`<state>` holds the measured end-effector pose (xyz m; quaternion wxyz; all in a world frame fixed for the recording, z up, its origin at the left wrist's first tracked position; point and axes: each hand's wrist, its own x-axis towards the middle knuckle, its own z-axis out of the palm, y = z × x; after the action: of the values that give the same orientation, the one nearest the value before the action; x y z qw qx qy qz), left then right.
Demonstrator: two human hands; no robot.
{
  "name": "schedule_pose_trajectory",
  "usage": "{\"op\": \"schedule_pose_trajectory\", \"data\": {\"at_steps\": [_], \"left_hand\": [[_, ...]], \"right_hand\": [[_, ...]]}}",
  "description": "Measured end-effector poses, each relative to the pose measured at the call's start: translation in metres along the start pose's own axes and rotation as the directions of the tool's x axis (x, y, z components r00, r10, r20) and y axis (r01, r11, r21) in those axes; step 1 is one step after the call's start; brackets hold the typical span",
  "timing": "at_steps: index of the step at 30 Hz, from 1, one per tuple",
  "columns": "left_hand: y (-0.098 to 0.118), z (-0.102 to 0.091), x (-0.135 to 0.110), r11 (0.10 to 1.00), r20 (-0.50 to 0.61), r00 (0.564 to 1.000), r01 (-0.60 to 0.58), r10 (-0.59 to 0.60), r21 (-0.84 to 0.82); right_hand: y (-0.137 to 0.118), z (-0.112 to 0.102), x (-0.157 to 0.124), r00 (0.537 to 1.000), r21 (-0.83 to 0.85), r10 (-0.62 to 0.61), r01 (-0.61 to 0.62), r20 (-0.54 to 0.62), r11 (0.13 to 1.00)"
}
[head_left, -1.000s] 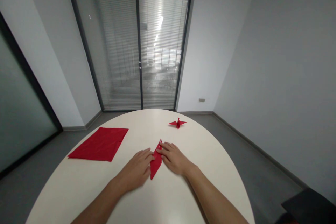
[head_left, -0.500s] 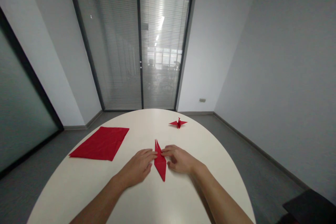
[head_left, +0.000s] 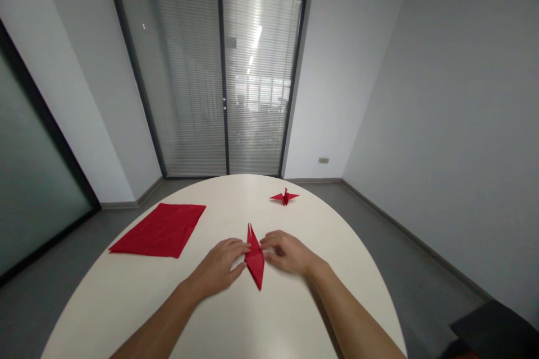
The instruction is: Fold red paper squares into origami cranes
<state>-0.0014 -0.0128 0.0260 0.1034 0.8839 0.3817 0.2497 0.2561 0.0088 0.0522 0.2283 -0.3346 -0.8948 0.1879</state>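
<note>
A narrow, diamond-shaped piece of folded red paper (head_left: 255, 263) lies on the white table, with two thin points at its far end and one broader point towards me. My left hand (head_left: 221, 266) holds its left side, fingertips pressing on the paper and thumb at the lower left edge. On the opposite side, my right hand (head_left: 288, 252) has its fingers curled, gripping the right edge between fingertips and thumb. The fingertips hide part of the paper's middle. Farther back stands a finished red paper crane (head_left: 285, 197) with its wings spread.
A larger red paper stack or folded sheet (head_left: 162, 230) lies at the left of the round white table (head_left: 295, 314). Beyond the table are a glass door with blinds (head_left: 189, 95) and grey walls. Something dark and flat (head_left: 497, 325) shows at the lower right.
The right thumb has come up against the paper's right edge. My left thumb has closed in on the left edge. The view has shifted slightly.
</note>
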Motion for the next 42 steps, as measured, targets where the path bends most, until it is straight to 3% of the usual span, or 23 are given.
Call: {"op": "schedule_pose_trajectory", "data": {"at_steps": [10, 22, 32, 42], "left_hand": [[0.008, 0.003, 0.008, 0.977, -0.089, 0.981, 0.156, -0.171, -0.148], [0.007, 0.009, 0.010, 0.961, -0.142, 0.958, 0.229, -0.251, -0.152], [0.004, 0.013, 0.015, 0.937, -0.150, 0.929, 0.318, -0.338, -0.142], [-0.004, 0.021, 0.016, 0.892, -0.128, 0.919, 0.316, -0.372, -0.323]], "right_hand": [[-0.001, 0.000, 0.001, 1.000, -0.019, 0.007, -0.007, -0.002, 1.000], [-0.002, 0.009, 0.008, 0.997, -0.033, 0.042, -0.045, -0.064, 0.998], [0.008, 0.026, 0.016, 0.980, 0.116, 0.139, -0.123, -0.139, 0.986], [0.015, 0.039, 0.022, 0.952, 0.213, 0.259, -0.223, -0.163, 0.951]]}}
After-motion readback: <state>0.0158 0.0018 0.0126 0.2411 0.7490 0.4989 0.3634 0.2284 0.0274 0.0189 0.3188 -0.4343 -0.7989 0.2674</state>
